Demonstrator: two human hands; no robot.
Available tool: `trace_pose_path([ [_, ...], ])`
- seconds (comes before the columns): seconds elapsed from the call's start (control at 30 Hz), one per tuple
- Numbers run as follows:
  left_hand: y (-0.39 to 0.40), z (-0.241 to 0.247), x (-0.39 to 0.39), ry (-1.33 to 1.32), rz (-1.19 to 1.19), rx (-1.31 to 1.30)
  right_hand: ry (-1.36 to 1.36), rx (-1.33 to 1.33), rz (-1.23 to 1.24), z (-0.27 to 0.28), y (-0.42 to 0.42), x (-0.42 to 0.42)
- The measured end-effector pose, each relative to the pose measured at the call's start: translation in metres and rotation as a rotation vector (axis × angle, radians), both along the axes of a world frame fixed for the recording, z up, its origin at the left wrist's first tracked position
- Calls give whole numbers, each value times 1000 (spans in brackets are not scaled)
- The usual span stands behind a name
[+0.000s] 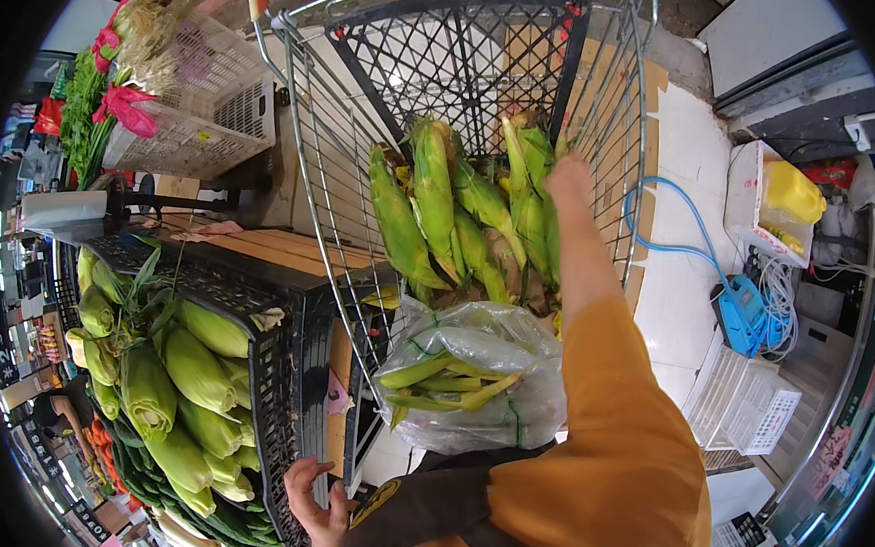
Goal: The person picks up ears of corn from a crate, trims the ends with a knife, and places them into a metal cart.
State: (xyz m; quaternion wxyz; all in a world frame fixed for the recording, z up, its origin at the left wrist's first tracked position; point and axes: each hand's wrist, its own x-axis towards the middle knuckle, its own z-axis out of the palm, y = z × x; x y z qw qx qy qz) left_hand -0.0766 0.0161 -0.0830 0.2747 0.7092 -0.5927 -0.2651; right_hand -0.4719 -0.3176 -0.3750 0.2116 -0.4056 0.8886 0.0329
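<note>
Several ears of corn in green husks (435, 191) lie in a wire shopping cart (315, 183). My right hand (569, 178) reaches in at the right side, against the rightmost ears; its fingers are hidden, so its grip cannot be made out. On the near side of the corn is a clear plastic bag (474, 419) with loose green husk leaves (431, 382) on it or in it. My left hand (316, 503) is at the lower middle, fingers apart and holding nothing, beside a black plastic crate (260, 413) heaped with husked corn ears (199, 368).
A black lattice crate panel (458, 64) stands at the cart's far end. Left are a white plastic crate (191, 130), leafy greens (86, 117) and a plastic bag roll (64, 209). At right, a blue device (739, 314) with a hose sits near white baskets (748, 409) on the floor.
</note>
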Motion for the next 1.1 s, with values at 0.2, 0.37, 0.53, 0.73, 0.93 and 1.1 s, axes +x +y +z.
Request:
trace_pose_path([
  [0.2, -18, 4, -11, -25, -155, -59, -185, -109, 181, 65, 52, 37],
  [0.37, -30, 9, -8, 33, -366, -28, -448, -630, 408, 135, 123, 34],
  [0.53, -90, 10, -20, 347, -692, -120, -978, -963, 392, 261, 184, 37],
  [0.73, -122, 33, -53, 1115, -1033, 584, -1541, -725, 666, 343, 244, 119],
  [0.93, -56, -33, -13, 1127, -676, 939, -1048, -782, 303, 272, 327, 152],
  [1.1, -20, -60, 12, 841, -470, 1061, -515, -734, 439, 230, 411, 183],
])
